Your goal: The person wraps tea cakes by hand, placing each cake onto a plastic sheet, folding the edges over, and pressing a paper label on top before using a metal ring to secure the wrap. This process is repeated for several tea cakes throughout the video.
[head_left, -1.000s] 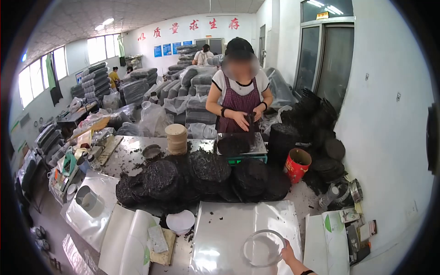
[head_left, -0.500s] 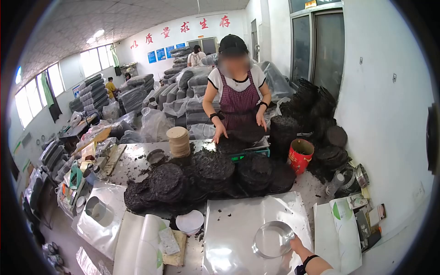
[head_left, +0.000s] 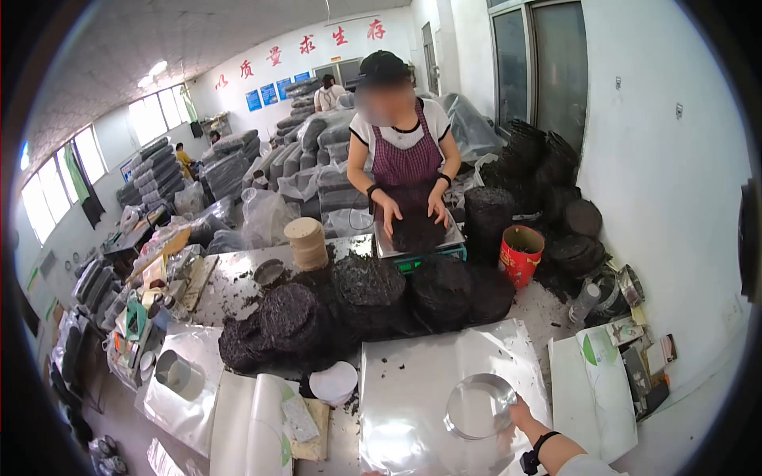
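Observation:
My right hand [head_left: 520, 413] grips the right side of a round metal ring [head_left: 503, 391], its fingers closed on the wall. The ring rests on or just above a shiny silver sheet [head_left: 405, 412] with a few dark crumbs on it. At the bottom edge, only a sliver of what looks like my left hand [head_left: 371, 474] shows; its fingers are hidden. Beyond the sheet stand stacks of dark, flaky round cakes [head_left: 369, 282], which look like dried seaweed. White round discs [head_left: 333, 383] lie left of the sheet.
Across the table, a co-worker's hands [head_left: 390, 214] touch a dark cake [head_left: 419, 235] on a scale [head_left: 409, 266]. A red bucket [head_left: 520, 258] and a stack of beige discs [head_left: 306, 244] stand nearby. Another metal ring [head_left: 178, 374] sits left, paper sheets [head_left: 591, 381] right.
The co-worker's dark cake has come down onto the scale, with both their hands beside it. My right hand keeps hold of the ring. The view has shifted slightly, and a bit of skin appears at the bottom.

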Demonstrator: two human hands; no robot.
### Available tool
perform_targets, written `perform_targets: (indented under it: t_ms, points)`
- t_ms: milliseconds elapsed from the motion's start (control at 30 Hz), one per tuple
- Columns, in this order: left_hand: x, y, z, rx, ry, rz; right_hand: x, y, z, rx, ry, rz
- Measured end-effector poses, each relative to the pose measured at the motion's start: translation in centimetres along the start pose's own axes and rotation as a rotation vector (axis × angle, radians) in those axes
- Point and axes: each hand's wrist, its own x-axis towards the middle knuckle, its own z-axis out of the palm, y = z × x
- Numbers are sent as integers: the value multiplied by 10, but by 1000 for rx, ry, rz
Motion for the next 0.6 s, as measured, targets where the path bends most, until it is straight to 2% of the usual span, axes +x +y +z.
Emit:
perform_targets:
  t_ms: [67,100,167,233,300,367,400,467,533,600]
  points:
    - [-23,30,32,113,55,104,6,6,6,28,1,1]
    - [-17,20,25,108,58,103,11,14,12,55,17,-6]
    - [-1,1,3,-11,43,-74,18,28,15,50,39,-14]
    - [-6,3,4,38,70,-22,23,38,21,68,39,-39]
    - [-11,18,14,95,86,-55,32,50,24,73,30,-63]
    - [-28,52,40,418,-17,9,32,51,23,103,11,-75]
    - [-22,39,31,400,-16,10,31,50,22,87,4,-78]
    - [2,21,5,929,-155,366,28,42,22,58,61,-102]
    - [2,21,7,827,-163,332,15,23,13,121,26,-69]
    - [-11,55,30,1036,-268,365,5,7,8,38,40,-80]
